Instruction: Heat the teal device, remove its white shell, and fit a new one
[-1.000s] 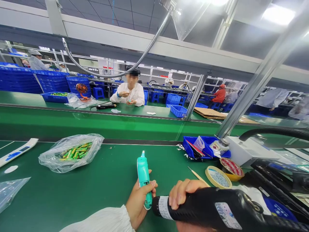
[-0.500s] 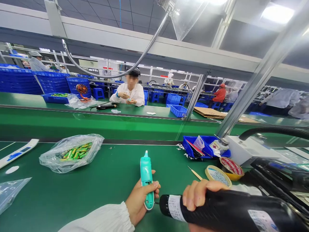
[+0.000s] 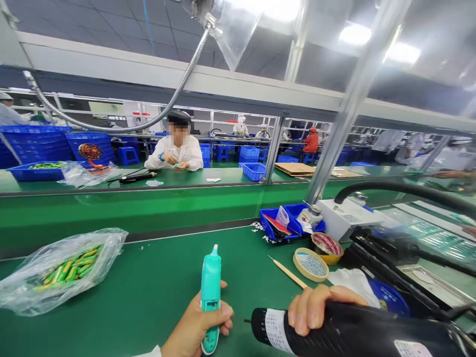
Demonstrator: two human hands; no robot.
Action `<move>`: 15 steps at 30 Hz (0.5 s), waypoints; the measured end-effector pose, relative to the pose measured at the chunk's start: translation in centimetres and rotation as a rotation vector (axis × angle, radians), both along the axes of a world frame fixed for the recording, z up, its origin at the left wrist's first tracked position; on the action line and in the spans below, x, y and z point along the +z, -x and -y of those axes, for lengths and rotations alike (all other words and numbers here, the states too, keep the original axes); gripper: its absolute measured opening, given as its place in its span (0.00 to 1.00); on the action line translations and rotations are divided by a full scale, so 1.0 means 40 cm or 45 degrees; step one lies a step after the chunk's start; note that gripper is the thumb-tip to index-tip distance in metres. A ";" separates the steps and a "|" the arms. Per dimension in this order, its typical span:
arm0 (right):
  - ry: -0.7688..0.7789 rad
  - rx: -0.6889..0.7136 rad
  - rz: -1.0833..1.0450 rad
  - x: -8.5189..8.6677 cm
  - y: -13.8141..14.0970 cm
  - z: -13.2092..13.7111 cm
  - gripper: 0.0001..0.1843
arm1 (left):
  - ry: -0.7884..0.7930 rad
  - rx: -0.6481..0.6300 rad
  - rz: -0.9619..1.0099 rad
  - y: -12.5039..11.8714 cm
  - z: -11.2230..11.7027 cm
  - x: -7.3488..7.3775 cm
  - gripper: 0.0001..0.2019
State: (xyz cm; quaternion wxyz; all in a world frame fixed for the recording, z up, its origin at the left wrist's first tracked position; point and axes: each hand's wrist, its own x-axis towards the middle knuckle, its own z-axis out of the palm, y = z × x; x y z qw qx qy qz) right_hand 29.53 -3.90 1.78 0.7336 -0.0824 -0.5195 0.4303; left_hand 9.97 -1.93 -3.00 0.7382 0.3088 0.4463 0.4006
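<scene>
The left hand (image 3: 197, 325) grips a teal plastic device (image 3: 210, 292) upright above the tabletop's (image 3: 148, 297) near edge, while the right hand (image 3: 316, 310) closes around a black power tool (image 3: 357, 329), its tip just apart from the device.

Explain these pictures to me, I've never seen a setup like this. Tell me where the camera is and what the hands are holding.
This view comes from a camera worn on a person's head, looking forward and down, so the hands at the bottom are the wearer's own. The left hand grips a teal plastic device, held upright. The right hand holds a black handheld tool, its tip pointing toward the device without touching it. On the green workbench lie a clear plastic bag of green-and-gold cylinders, a blue tray, a wooden stick and a round dish of small beads. Across the line, a co-worker in white works with both hands.
</scene>
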 end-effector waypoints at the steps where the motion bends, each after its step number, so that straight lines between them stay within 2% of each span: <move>1: 0.000 0.125 0.149 0.000 -0.035 -0.002 0.13 | -0.029 -0.015 -0.042 -0.007 -0.006 0.006 0.33; 3: 0.123 0.330 0.406 0.005 -0.101 0.002 0.17 | -0.089 -0.066 -0.092 -0.034 -0.021 0.020 0.32; 6: 0.255 0.421 0.470 0.009 -0.167 0.025 0.23 | -0.223 -0.146 -0.073 -0.126 -0.058 0.052 0.30; 9: 0.225 0.335 0.461 0.004 -0.195 0.054 0.23 | -0.392 -0.178 -0.016 -0.265 -0.113 0.090 0.26; 12: 0.223 0.151 0.510 -0.002 -0.202 0.065 0.25 | -0.481 -0.156 -0.004 -0.390 -0.171 0.120 0.20; 15: 0.130 0.007 0.565 -0.013 -0.195 0.054 0.27 | -0.529 -0.141 -0.025 -0.433 -0.204 0.126 0.17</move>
